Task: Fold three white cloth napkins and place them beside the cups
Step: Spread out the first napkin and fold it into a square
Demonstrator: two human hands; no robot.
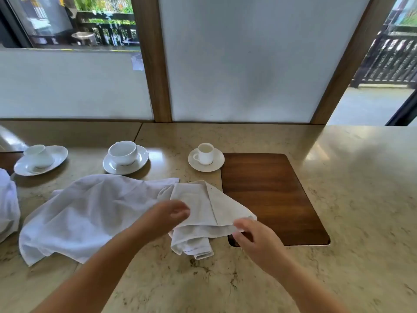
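Part-folded napkin [209, 206] on the bench [338, 256], near the right cup [205, 153]. Right hand [255, 238] pinches its near corner; left hand [173, 213] hovers above with fingers loosely curled, holding nothing. Risk: lifting one-handed may let the loose layers slide apart.

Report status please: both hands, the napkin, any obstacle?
Left hand resting on part-folded napkin, right hand pinching its near corner. Unfolded napkin lies alongside, overlapped. Nearest cup stands clear behind; nothing blocking.
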